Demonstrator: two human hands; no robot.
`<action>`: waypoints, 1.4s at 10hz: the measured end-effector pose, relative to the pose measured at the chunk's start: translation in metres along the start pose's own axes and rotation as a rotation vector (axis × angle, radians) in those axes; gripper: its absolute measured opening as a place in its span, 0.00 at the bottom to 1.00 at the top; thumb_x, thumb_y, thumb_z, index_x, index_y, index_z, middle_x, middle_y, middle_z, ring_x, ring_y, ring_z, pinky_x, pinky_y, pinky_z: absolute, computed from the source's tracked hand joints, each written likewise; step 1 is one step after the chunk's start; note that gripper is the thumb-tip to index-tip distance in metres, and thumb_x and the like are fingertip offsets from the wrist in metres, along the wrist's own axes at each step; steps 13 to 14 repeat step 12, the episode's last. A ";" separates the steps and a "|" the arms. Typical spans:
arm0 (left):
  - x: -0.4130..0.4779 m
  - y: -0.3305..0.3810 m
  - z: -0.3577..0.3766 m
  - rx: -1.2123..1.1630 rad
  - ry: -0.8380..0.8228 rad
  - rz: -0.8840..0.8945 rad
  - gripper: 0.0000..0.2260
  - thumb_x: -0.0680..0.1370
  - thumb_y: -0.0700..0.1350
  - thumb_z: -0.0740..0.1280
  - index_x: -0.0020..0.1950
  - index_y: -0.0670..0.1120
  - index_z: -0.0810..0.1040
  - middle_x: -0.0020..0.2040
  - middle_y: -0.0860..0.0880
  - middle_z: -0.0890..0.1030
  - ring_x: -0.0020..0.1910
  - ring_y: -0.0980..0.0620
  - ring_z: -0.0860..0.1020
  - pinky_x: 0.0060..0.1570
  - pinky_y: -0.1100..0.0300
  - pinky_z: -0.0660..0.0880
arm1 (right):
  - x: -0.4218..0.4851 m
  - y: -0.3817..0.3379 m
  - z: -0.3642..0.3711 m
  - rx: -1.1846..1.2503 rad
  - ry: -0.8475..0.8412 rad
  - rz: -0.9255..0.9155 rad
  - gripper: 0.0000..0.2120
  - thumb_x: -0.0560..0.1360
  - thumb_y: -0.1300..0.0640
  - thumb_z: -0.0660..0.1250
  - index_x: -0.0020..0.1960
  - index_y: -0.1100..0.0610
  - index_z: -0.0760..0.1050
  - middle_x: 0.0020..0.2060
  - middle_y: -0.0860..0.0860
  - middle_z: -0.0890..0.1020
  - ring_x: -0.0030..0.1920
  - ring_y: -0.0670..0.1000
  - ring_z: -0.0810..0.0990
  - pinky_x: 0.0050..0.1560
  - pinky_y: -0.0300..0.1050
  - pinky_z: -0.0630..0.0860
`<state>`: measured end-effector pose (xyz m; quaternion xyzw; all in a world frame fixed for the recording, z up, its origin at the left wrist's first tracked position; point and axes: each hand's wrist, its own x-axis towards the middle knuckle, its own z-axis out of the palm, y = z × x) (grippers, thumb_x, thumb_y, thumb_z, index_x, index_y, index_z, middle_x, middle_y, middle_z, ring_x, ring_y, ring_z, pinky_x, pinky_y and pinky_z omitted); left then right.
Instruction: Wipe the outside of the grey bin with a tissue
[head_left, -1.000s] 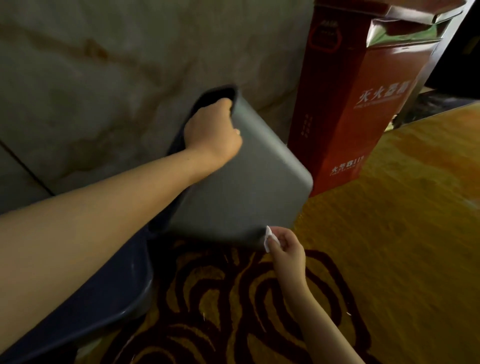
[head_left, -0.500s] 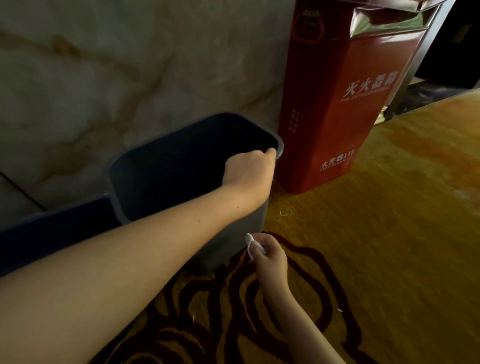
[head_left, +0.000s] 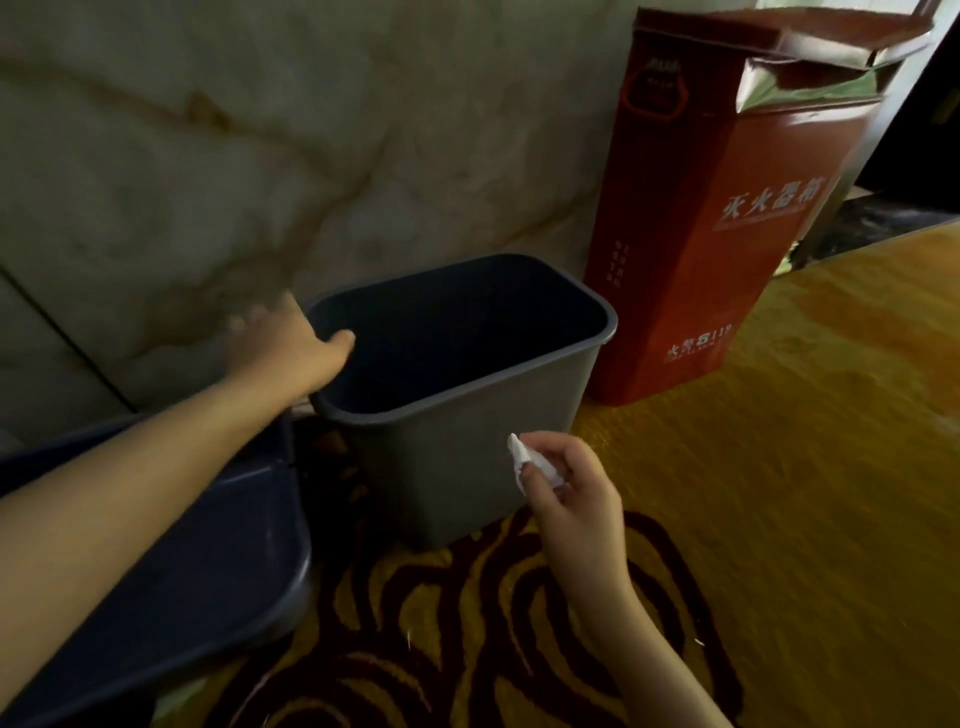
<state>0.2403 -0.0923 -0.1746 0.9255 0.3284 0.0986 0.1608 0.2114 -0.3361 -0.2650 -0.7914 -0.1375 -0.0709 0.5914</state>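
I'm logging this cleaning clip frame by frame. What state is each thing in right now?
grey bin: upright on the carpet, open top, looks empty inside.
tissue: crumpled, pinched in the right hand, beside the bin's wall; contact unclear.
right hand: grip closed on the tissue.
left hand: open, fingers spread, blurred, at the bin's rim.
red box: upright, top flap ajar.

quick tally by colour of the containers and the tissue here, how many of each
grey: 1, the grey bin, upright on the carpet
dark blue: 1, the dark blue bin at lower left
red: 1, the red box with white lettering by the wall
white: 1, the tissue pinched in the right hand
total: 4
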 end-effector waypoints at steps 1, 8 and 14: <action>0.002 0.000 0.018 -0.427 -0.186 -0.149 0.26 0.76 0.40 0.63 0.72 0.44 0.59 0.65 0.40 0.72 0.59 0.41 0.73 0.47 0.52 0.72 | 0.007 -0.037 -0.005 -0.010 0.025 -0.169 0.10 0.73 0.58 0.64 0.51 0.45 0.73 0.45 0.41 0.77 0.46 0.42 0.77 0.43 0.36 0.77; 0.028 -0.036 0.017 -0.790 -0.167 -0.145 0.22 0.79 0.54 0.56 0.68 0.42 0.67 0.66 0.45 0.73 0.59 0.48 0.73 0.50 0.59 0.68 | 0.178 -0.066 0.094 -0.806 -0.663 -0.061 0.17 0.79 0.55 0.61 0.66 0.57 0.70 0.61 0.56 0.77 0.58 0.56 0.76 0.50 0.43 0.70; -0.001 -0.053 -0.085 -0.193 -0.589 -0.096 0.29 0.78 0.60 0.52 0.74 0.46 0.56 0.73 0.41 0.65 0.69 0.41 0.67 0.61 0.51 0.68 | 0.137 -0.154 0.069 -1.088 -0.833 0.212 0.33 0.76 0.36 0.52 0.73 0.55 0.54 0.70 0.58 0.64 0.68 0.64 0.62 0.64 0.61 0.63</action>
